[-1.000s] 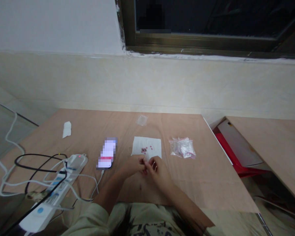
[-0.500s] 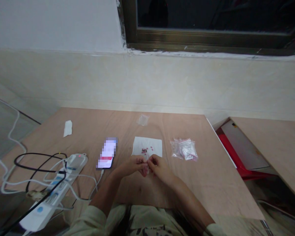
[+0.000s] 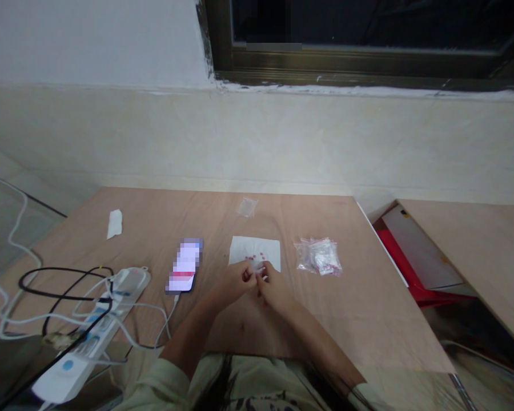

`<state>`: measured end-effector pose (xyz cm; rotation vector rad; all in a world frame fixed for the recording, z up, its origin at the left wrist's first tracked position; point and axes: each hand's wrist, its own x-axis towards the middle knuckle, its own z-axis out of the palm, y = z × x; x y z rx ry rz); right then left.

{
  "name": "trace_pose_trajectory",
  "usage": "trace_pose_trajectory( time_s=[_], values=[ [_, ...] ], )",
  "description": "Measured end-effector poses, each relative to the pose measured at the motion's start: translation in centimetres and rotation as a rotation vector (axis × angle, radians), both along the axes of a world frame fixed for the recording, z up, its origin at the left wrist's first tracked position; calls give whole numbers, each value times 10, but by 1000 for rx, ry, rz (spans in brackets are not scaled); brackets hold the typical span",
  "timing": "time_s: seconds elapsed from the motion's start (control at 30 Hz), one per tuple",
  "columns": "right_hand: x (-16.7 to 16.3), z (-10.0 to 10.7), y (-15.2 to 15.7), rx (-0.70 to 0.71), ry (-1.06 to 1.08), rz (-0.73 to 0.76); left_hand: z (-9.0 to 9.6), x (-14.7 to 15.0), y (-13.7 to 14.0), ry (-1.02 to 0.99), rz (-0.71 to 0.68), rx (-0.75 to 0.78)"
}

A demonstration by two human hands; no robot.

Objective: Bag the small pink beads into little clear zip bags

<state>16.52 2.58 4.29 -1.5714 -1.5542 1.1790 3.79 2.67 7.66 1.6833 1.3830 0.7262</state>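
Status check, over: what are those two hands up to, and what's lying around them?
Left hand and right hand pinched together over white sheet's near edge; held item too small to tell. Small red bits on sheet. Phone left, clear bags right.

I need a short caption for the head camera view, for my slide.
Both hands, left hand and right hand, meet at the near edge of a white paper scattered with small pink pieces.

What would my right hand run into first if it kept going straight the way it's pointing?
Most likely the white paper sheet with the small pink pieces; the right hand points forward-left at its near edge, though the left hand sits very close beside it.
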Motion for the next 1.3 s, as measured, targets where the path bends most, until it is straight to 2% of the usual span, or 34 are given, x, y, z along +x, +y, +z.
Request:
trace_pose_trajectory(
  time_s=[0.07, 0.13, 0.23, 0.27, 0.37, 0.43, 0.6, 0.7, 0.87, 0.97, 1.1, 1.3],
  values=[
    [0, -6, 4, -38, 88, -4, -1, -1, -1, -42, -48, -27],
    [3, -9, 9, -69, 176, -32, -6, -6, 0, -110, -31, -98],
    [8, -7, 16, -137, 341, -31, -18, -16, 4, -200, 182, -128],
    [9, -6, 18, -162, 402, -2, -22, -19, 6, -225, 210, -147],
    [10, -3, 24, -215, 537, 91, -33, -25, 9, -342, 121, -303],
    [8, -5, 27, -236, 567, 87, -39, -28, 11, -433, 79, -369],
    [3, -21, 29, -233, 553, -144, -57, -39, 17, -521, 200, -361],
    [-2, -31, 26, -158, 449, -142, -66, -45, 22, -489, 277, -391],
    [-7, -48, 30, 57, 108, -162, -73, -51, 26, -447, 324, -405],
    [-6, -56, 35, 26, 62, -118, -77, -54, 25, -506, 373, -448],
    [-4, -63, 39, -31, 161, -47, -80, -57, 26, -549, 425, -490],
    [0, -74, 40, -70, 224, -74, -77, -57, 29, -482, 404, -471]
  ],
)
